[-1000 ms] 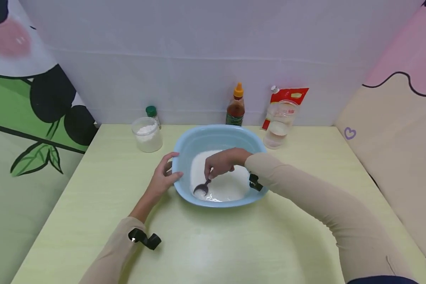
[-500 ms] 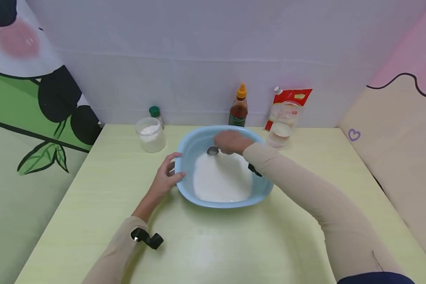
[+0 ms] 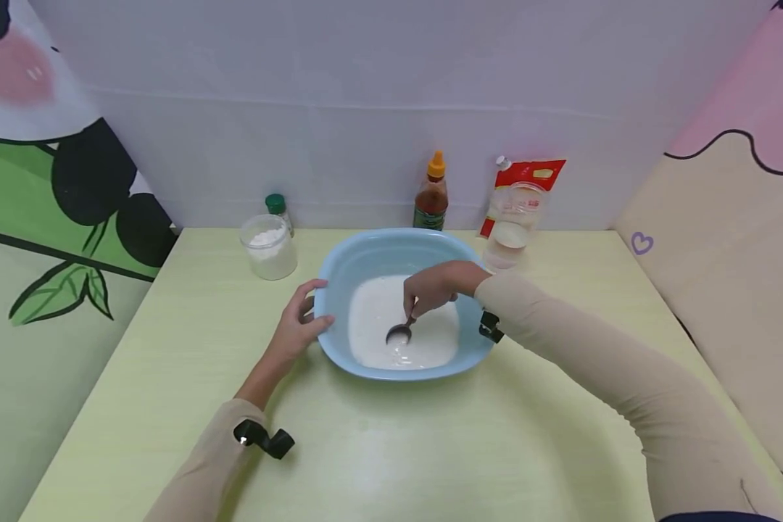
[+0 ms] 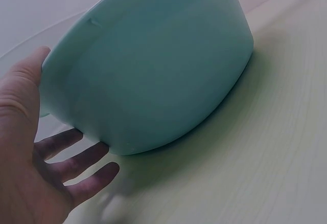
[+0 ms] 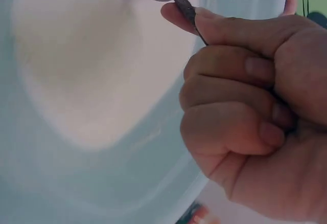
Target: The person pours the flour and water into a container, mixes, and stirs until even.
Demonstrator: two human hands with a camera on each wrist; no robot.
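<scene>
A light blue plastic basin point(image 3: 339, 355) stands on the table with white liquid point(image 3: 372, 326) in it. My left hand point(image 3: 296, 322) holds the basin's left rim; in the left wrist view its thumb is at the rim, with other fingers spread against or near the outer wall. Over the basin, my right hand point(image 3: 431, 290) pinches the handle of a small dark metal spoon point(image 3: 399, 333) between thumb and forefinger, the other fingers curled into the palm. The spoon's bowl is at the liquid's surface and holds some white liquid.
Behind the basin's left stand a clear jar of white powder point(image 3: 270, 254) and a green-capped shaker point(image 3: 277, 204). A sauce bottle with an orange cap point(image 3: 432, 196) stands behind it. To the right are a clear container of liquid point(image 3: 505, 243) and a red pouch point(image 3: 535, 172).
My right hand has swept the spoon from the basin's near left to its far side, then back towards the near middle. My left hand stays at the rim.
</scene>
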